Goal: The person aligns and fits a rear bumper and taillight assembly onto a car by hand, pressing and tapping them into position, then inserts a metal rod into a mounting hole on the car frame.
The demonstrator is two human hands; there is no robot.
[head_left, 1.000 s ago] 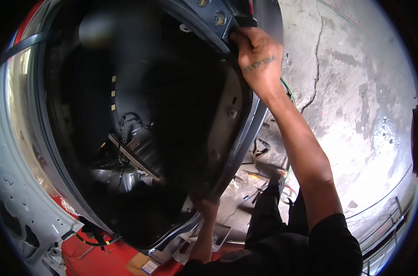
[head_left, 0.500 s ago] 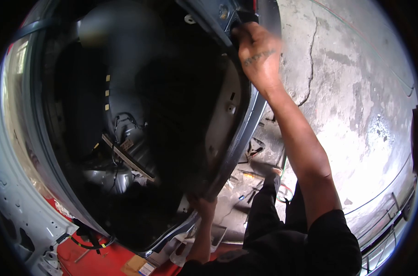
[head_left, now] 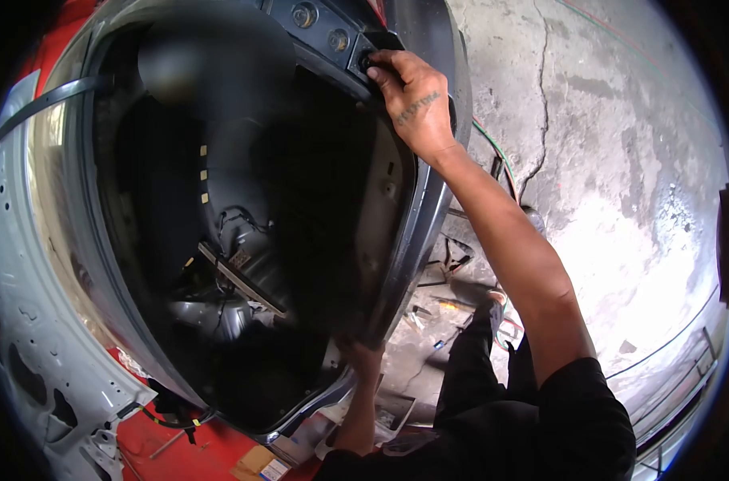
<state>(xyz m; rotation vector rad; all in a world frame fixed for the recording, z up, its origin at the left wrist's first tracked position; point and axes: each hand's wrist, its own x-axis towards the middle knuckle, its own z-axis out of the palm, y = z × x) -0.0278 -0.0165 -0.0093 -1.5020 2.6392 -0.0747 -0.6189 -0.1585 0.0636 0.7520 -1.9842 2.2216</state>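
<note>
My right hand [head_left: 419,100] is at the top corner of a dark car body's opening frame [head_left: 416,220]. Its thumb and fingers are pinched together at a dark recess beside two round fittings [head_left: 337,39]; whatever lies between the fingertips is too small to make out. Lower down, my left hand [head_left: 363,357] is at the inner edge of the same frame, in deep shadow. Its fingers are mostly hidden there. Inside the dark opening lie a long narrow strip [head_left: 240,279] and some black wiring [head_left: 240,218].
A pale panel with holes [head_left: 40,321] stands at the left. Red flooring [head_left: 180,449] and a small cardboard box [head_left: 254,462] are at the bottom. Several tools [head_left: 458,260] and a red-green hose [head_left: 496,148] lie on the cracked concrete [head_left: 605,160] by my legs.
The view has shifted, so the car and panel sit further right and more of the top fittings shows. My right hand appears further left and lower; my left hand stays at the frame edge.
</note>
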